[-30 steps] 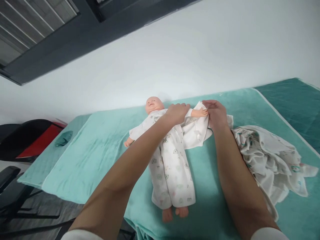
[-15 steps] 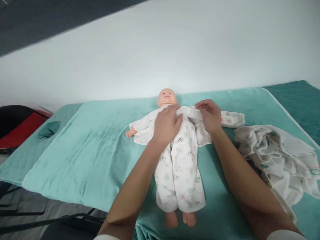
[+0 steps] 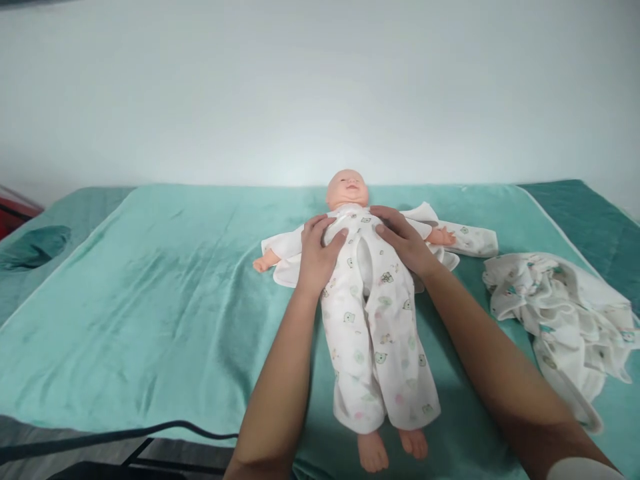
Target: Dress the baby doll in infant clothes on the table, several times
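A baby doll (image 3: 347, 190) lies on its back in white printed trousers (image 3: 373, 360) with an open slit at the crotch. My left hand (image 3: 320, 253) is closed round one side of its torso, thumb on the front. On the other side my right hand (image 3: 404, 241) grips the torso in the same way, fingers partly hidden. A white jacket (image 3: 287, 245) is spread under the doll, with the left-hand doll arm in its sleeve. Its other printed sleeve (image 3: 473, 240) lies flat beside the doll's bare hand (image 3: 443, 236).
A crumpled white printed cloth (image 3: 565, 320) lies to the right. Beneath everything is a light green cover (image 3: 150, 313), with a darker green surface (image 3: 580, 213) at the right end. A white wall (image 3: 300, 93) rises behind. A dark bar (image 3: 125, 437) shows at lower left.
My right hand has left the jacket's right side and moved onto the doll's torso. The doll now lies more slanted, feet toward the right. The view has shifted.
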Motion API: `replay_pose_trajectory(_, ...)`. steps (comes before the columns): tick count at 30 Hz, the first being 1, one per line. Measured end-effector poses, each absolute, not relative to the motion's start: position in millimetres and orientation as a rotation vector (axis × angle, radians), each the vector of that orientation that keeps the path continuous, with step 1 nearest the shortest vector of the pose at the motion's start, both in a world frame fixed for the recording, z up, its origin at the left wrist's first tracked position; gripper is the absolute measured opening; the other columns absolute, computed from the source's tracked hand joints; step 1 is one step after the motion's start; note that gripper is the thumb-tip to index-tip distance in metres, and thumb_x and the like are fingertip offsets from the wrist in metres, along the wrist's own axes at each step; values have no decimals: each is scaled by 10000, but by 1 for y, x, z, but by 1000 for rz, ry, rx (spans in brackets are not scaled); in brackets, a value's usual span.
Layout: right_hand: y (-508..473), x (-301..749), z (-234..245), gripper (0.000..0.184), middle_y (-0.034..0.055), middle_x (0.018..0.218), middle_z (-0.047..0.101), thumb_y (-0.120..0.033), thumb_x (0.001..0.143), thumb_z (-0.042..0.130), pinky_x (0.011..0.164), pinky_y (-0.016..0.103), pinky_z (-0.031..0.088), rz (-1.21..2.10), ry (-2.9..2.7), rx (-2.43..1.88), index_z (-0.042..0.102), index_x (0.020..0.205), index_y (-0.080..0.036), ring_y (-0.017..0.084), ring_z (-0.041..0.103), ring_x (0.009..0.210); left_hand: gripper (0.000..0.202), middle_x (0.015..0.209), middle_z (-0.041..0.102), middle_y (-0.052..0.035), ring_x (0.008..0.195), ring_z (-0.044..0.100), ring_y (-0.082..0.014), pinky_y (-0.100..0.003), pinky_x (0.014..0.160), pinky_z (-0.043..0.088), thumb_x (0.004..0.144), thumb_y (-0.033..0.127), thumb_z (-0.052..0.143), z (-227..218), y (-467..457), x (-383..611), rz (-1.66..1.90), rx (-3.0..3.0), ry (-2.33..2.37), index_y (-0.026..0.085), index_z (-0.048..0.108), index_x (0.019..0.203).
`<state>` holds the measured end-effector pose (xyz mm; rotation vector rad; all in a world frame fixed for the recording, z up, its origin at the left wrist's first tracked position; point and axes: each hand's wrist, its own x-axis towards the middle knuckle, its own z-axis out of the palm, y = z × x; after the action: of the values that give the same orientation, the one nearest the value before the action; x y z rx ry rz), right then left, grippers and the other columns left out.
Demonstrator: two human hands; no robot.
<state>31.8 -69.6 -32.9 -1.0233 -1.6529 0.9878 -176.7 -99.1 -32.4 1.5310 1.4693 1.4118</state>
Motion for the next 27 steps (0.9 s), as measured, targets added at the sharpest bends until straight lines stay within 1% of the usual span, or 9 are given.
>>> replay_pose_trajectory(6, -71, 32, -29, 549, 48, 1486, 540, -547, 816, 770, 1156, 449, 382, 1081, -1677, -1042, 593, 1274, -302, 276, 470, 1389, 252, 1187, 624, -46, 1186, 537, -226, -381, 1032, 456, 878, 326, 700, -28, -104, -174, 1348, 1707, 1595, 254, 587, 1091)
replay_pose_trajectory(10, -70, 38, -27, 570, 41, 1550, 460, -479, 754, 825, 1027, 411, 462, 1134, -1727, -1070, 565, 1224, -289, 266, 536, 1251, 198, 1077, 634, -42, 1131, 535, -235, -393, 1003, 448, 891, 320, 692, -26, -106, -170, 1333, 1879, 1657, 251, 559, 1022)
replay_pose_trajectory(13, -73, 40, -26, 505, 37, 1540, 434, -446, 746, 832, 973, 380, 476, 1093, -1781, -1065, 573, 1146, -280, 253, 539, 1214, 201, 1039, 630, -40, 1058, 545, -227, -382, 949, 451, 899, 334, 691, -27, -106, -170, 1348, 1973, 1654, 241, 544, 999)
replay_pose_trajectory(16, -78, 36, -24, 347, 42, 1508, 424, -428, 765, 825, 1070, 421, 418, 975, -1844, -983, 588, 949, -254, 281, 473, 1323, 202, 980, 626, -36, 988, 550, -228, -378, 894, 441, 916, 371, 678, -31, -106, -173, 1340, 2075, 1685, 239, 531, 959)
replay_pose_trajectory(19, -88, 33, -22, 283, 56, 1356, 504, -425, 835, 764, 1136, 458, 350, 864, -1830, -912, 562, 779, -235, 282, 462, 1324, 187, 932, 627, -34, 932, 556, -236, -381, 850, 421, 935, 381, 655, -36, -105, -177, 1293, 2165, 1727, 242, 530, 932)
replay_pose_trajectory(21, -96, 36, -23, 318, 58, 1195, 561, -433, 892, 695, 1086, 445, 381, 842, -1763, -896, 545, 703, -226, 259, 522, 1201, 168, 929, 641, -40, 921, 562, -247, -390, 837, 408, 946, 377, 639, -39, -105, -179, 1257, 2205, 1755, 243, 538, 931)
replay_pose_trajectory(23, -107, 44, -26, 425, 48, 1005, 580, -460, 930, 634, 949, 405, 440, 866, -1678, -902, 480, 619, -214, 221, 557, 987, 148, 941, 660, -49, 931, 568, -259, -398, 838, 398, 956, 370, 622, -42, -105, -179, 1215, 2225, 1782, 244, 548, 933)
replay_pose_trajectory(24, -113, 48, -29, 481, 36, 894, 557, -479, 936, 618, 858, 381, 450, 885, -1635, -919, 425, 587, -212, 200, 537, 871, 136, 949, 669, -51, 939, 570, -265, -402, 842, 394, 959, 363, 615, -42, -105, -179, 1189, 2234, 1791, 245, 552, 933)
replay_pose_trajectory(27, -129, 60, -40, 557, -14, 674, 374, -531, 927, 613, 642, 325, 370, 965, -1526, -1028, 309, 581, -219, 149, 373, 645, 97, 963, 689, -55, 966, 574, -279, -410, 854, 383, 955, 328, 607, -44, -104, -176, 1129, 2260, 1800, 249, 563, 920)
